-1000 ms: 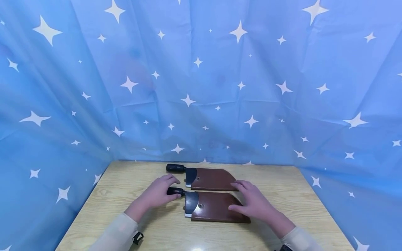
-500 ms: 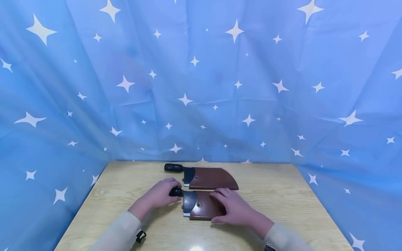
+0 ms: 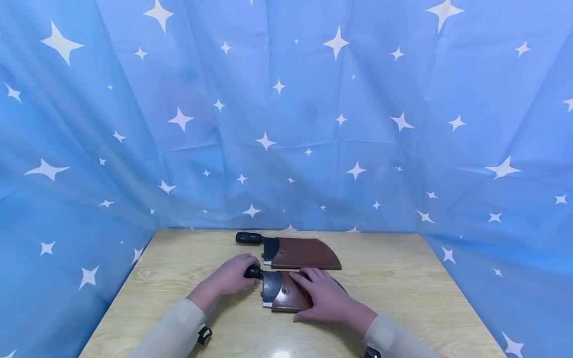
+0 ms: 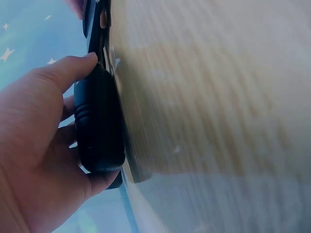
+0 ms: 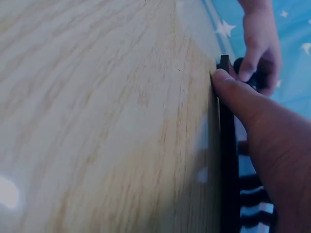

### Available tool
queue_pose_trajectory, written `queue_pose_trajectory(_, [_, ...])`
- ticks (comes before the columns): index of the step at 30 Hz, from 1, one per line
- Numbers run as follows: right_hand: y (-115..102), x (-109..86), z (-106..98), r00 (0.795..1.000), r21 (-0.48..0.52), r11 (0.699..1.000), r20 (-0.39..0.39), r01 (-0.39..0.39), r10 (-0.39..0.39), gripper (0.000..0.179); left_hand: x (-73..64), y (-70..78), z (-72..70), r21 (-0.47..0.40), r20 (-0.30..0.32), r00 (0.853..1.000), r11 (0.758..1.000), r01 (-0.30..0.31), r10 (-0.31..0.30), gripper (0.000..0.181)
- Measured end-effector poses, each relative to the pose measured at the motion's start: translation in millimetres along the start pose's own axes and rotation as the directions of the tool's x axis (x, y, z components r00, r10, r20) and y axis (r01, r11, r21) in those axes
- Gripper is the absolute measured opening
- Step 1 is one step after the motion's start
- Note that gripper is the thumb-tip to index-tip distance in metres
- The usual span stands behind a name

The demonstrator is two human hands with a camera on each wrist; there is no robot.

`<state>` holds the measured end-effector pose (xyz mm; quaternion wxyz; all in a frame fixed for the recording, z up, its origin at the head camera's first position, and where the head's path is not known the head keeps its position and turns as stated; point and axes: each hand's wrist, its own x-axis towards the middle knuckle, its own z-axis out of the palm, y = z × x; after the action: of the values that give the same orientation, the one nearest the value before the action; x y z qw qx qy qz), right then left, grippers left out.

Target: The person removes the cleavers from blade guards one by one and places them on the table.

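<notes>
Closest to my head camera, 2 cream sleeves (image 3: 167, 325) come in from the near side of the near cleaver (image 3: 288, 299), with a black fitting (image 3: 204, 334) at the left cuff. The near cleaver lies on the desk (image 3: 403, 268) in a brown sheath (image 3: 295, 293). On its right half I have the right hand (image 3: 329, 298) gripping the sheath across its width; in my right wrist view the thumb sits against the sheath's edge. At the left end of the near cleaver, the left hand (image 3: 235, 274) grasps the black handle (image 4: 99, 121); my left wrist view shows the thumb near its top end and the fingers behind it. Just left of the sheath's mouth I see a strip of dark blade (image 3: 271, 283), and a round snap (image 3: 284, 290) sits on the sheath beside it. Just beyond the near cleaver lies the far cleaver (image 3: 304, 254), also sheathed, its handle leftward too; I can't tell whether the 2 touch. Well beyond the near cleaver, a blue curtain (image 3: 304, 119) with white 4-pointed stars hangs behind the desk.
</notes>
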<state>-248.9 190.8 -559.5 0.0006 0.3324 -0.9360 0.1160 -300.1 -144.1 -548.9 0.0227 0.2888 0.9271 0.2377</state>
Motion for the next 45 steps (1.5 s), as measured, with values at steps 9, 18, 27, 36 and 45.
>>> queue_pose_trajectory(9, [2.6, 4.2, 3.7, 1.0, 0.007, 1.0, -0.004, -0.018, 0.018, 0.114, 2.9, -1.4, 7.6, 0.039, -0.01, 1.0, 0.999, -0.026, 0.026, 0.03])
queue_pose_trajectory(18, [4.8, 4.7, -1.2, 1.0, 0.02, 1.0, -0.011, -0.02, 0.021, 0.114, 6.1, 4.7, 4.0, 0.035, -0.02, 1.0, 0.999, -0.004, 0.005, 0.026])
queue_pose_trajectory(27, [6.6, 1.7, 0.1, 1.0, 0.032, 0.999, -0.014, 0.0, 0.001, 0.112, 6.1, 6.8, 2.2, 0.118, -0.003, 1.0, 0.993, -0.005, 0.005, 0.024])
queue_pose_trajectory(36, [8.5, -1.5, -12.4, 0.998, 0.033, 0.999, -0.05, 0.036, -0.035, 0.107, 5.5, 3.3, -4.4, 0.105, -0.025, 0.999, 0.994, -0.034, 0.037, 0.022])
queue_pose_trajectory(45, [1.1, -8.2, -27.9, 0.992, 0.012, 0.997, -0.095, 0.081, -0.079, 0.11, 0.5, 0.2, -9.3, -0.003, -0.069, 0.994, 0.996, -0.085, 0.084, 0.027])
